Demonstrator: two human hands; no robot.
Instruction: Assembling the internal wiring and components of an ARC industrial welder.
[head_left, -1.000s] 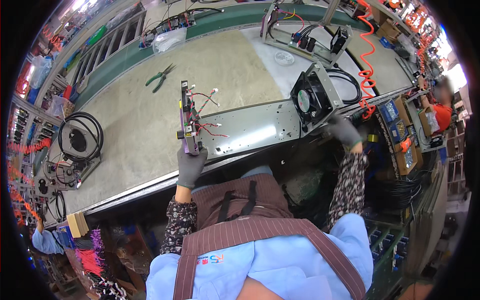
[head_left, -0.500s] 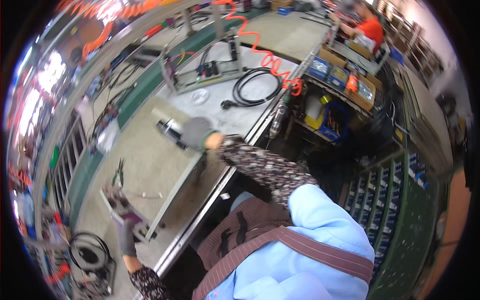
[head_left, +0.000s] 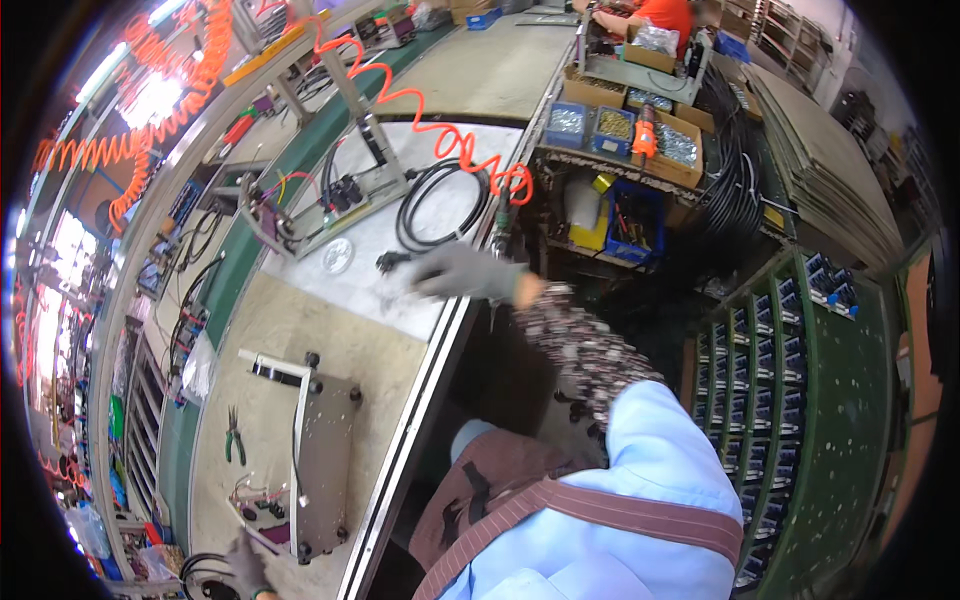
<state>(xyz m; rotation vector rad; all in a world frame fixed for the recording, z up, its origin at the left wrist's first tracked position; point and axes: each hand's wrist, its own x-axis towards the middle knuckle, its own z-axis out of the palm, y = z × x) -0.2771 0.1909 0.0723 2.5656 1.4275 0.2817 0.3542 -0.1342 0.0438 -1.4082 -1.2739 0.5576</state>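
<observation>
A metal chassis (head_left: pixel 326 455) with a flat grey-brown panel and black round feet rests on the bench, tipped so that the panel shows. Beside its near end is my gloved left hand (head_left: pixel 248 568), low in the picture; whether its fingers grip the chassis is hard to see. My right hand (head_left: pixel 465 272), in a grey glove, hovers over the white sheet (head_left: pixel 385 305) with its fingers stretched out and somewhat blurred. Close by it lies a coiled black power cable (head_left: pixel 440 205), its plug near the fingertips. Small wired parts (head_left: pixel 262 500) sit at the chassis's purple edge.
Green-handled pliers (head_left: pixel 234 438) lie left of the chassis. Farther off stands another open metal frame (head_left: pixel 335 205) with wiring. An orange coiled air hose (head_left: pixel 410 98) hangs over the bench. Boxes of screws (head_left: pixel 612 125) and a green parts rack (head_left: pixel 830 400) are at the right.
The chassis has been turned and set down on the bench. My right hand has let go of its far end and moved right, toward the cable. The view has shifted.
</observation>
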